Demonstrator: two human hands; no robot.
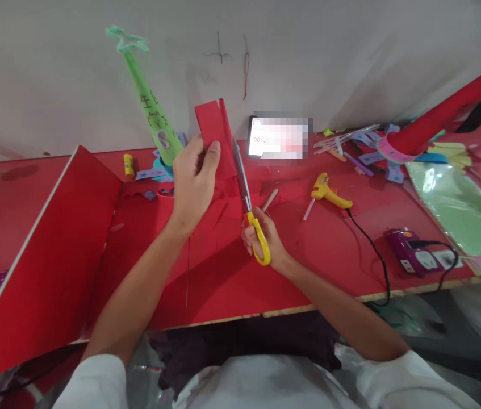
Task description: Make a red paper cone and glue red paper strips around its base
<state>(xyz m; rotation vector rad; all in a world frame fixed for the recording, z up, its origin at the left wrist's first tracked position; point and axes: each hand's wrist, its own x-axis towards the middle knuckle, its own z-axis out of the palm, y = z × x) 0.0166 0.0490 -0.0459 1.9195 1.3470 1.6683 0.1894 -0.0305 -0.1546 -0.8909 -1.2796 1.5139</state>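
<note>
Between its thumb and fingers, my left hand (194, 177) pinches a piece of red paper (211, 120) above the table. The paper is cut part way along, leaving a narrow strip on its right side. My right hand (266, 233) grips yellow-handled scissors (260, 241), fingers in the loops. Their blades point up along the paper's right edge and look nearly closed; whether they touch the paper I cannot tell. More red paper lies on the tabletop below, partly hidden by my hands.
A red upright panel (53, 255) stands left. Behind are a green paper cone (149, 105), a glue stick (128, 166) and a lit phone (261, 136). Right lie a yellow glue gun (329, 193) with its cord, a purple power socket (410, 253) and a red cone (444, 108).
</note>
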